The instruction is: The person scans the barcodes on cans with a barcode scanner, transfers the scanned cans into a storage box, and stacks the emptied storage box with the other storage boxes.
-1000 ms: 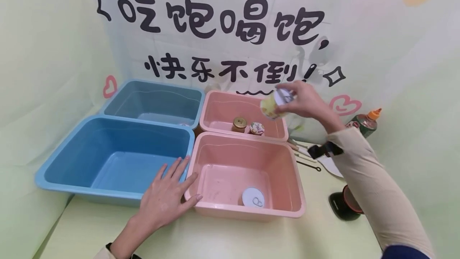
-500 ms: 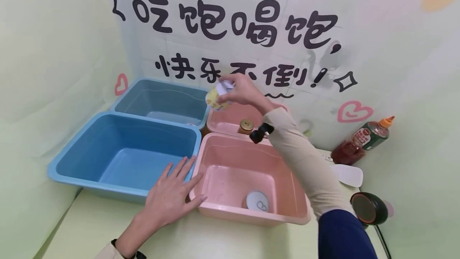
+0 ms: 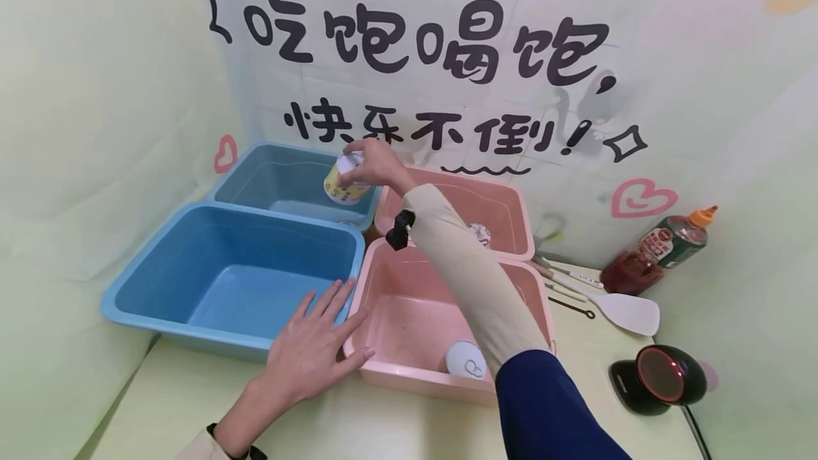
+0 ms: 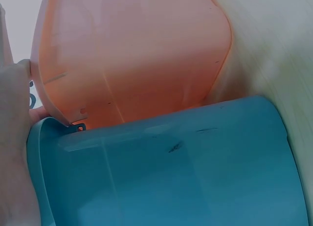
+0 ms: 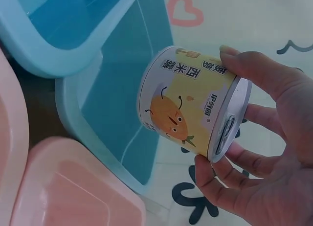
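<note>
My right hand (image 3: 377, 165) grips a small yellow can (image 3: 345, 189) by its pull-tab end, over the right side of the rear blue bin (image 3: 271, 179). In the right wrist view the can (image 5: 183, 101) lies tilted between thumb and fingertips, showing an orange cartoon label and a ring-pull lid. My left hand (image 3: 313, 350) rests with spread fingers across the meeting rims of the front blue bin (image 3: 153, 233) and front pink bin (image 3: 364, 282). Seen from the left wrist, the outer walls of the pink bin (image 4: 137, 50) and blue bin (image 4: 171, 172) stand side by side.
Another ring-pull can (image 3: 465, 359) stands in the front pink bin. A jar with a patterned lid (image 3: 481, 234) shows in the rear pink bin (image 3: 498, 194). At right are a white spatula (image 3: 629, 312), a sauce bottle (image 3: 680, 240) and a black round-headed device (image 3: 664, 375).
My right hand has carried the yellow can leftward from over the rear pink bin to over the rear blue bin. The left hand stays on the rims. The head view has shifted slightly.
</note>
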`<state>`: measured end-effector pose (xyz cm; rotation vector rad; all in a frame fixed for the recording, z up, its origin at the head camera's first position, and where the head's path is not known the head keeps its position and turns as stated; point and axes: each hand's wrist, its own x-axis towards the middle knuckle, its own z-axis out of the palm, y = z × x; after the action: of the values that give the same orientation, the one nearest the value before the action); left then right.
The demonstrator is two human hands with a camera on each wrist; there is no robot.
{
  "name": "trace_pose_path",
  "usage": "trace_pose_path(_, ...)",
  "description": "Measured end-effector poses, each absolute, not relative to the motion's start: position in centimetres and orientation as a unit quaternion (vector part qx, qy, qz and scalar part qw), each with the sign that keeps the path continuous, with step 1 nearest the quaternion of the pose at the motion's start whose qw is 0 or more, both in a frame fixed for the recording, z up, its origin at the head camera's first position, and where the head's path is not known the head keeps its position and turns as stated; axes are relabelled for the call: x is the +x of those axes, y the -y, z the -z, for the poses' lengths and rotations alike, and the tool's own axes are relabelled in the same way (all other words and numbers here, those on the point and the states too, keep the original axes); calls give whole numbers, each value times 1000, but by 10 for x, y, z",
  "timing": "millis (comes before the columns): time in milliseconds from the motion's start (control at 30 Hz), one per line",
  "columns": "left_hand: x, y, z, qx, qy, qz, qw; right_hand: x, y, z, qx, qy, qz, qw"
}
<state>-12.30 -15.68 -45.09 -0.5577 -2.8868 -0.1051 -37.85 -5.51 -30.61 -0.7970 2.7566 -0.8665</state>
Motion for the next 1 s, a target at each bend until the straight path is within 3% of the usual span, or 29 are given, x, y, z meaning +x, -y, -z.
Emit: trace_pose_path(1000,-123,159,456,-194,973,15,122,-391,127,354,-263,-918,274,113)
